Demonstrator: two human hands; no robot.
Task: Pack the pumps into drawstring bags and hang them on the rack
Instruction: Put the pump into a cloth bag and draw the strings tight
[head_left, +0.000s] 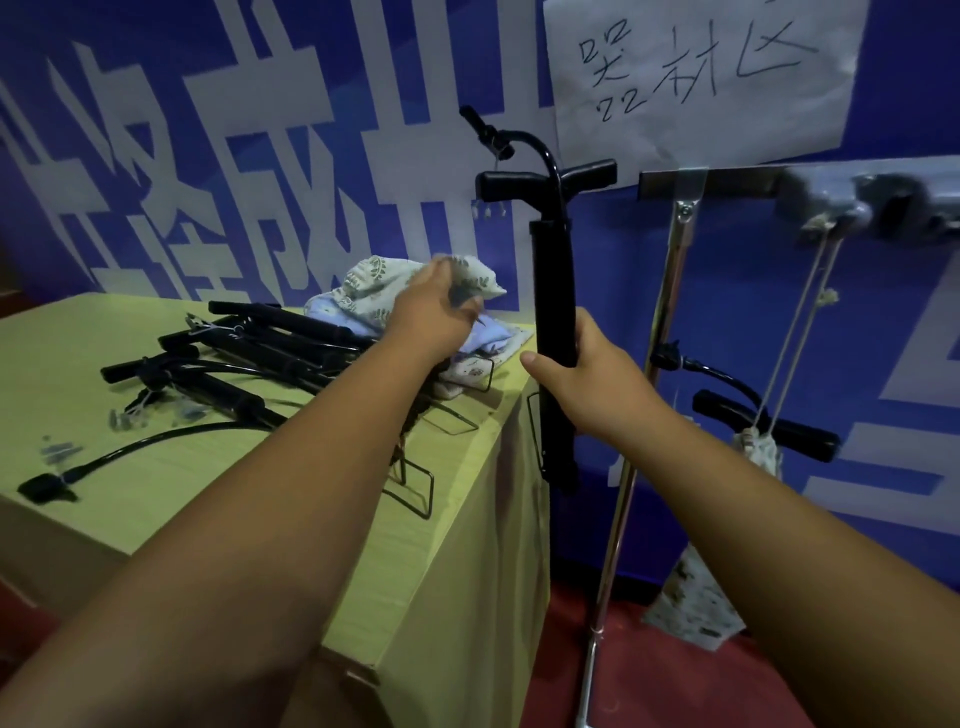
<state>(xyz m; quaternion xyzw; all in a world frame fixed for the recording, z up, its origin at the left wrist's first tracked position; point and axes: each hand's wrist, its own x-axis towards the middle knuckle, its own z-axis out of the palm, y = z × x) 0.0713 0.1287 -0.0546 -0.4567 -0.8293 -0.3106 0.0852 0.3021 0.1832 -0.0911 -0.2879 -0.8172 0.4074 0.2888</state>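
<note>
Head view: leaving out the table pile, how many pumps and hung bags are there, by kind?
Black T-handle hand pumps: 2, one upright in the right hand, one in the hung bag
Patterned cloth drawstring bags on the metal rack: 1
Total: 3

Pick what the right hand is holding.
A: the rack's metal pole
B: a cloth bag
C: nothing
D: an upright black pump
D: the right hand is wrapped round the barrel of a black pump that stands upright with its T-handle on top. The left hand is over at the pile of cloth bags.
</note>
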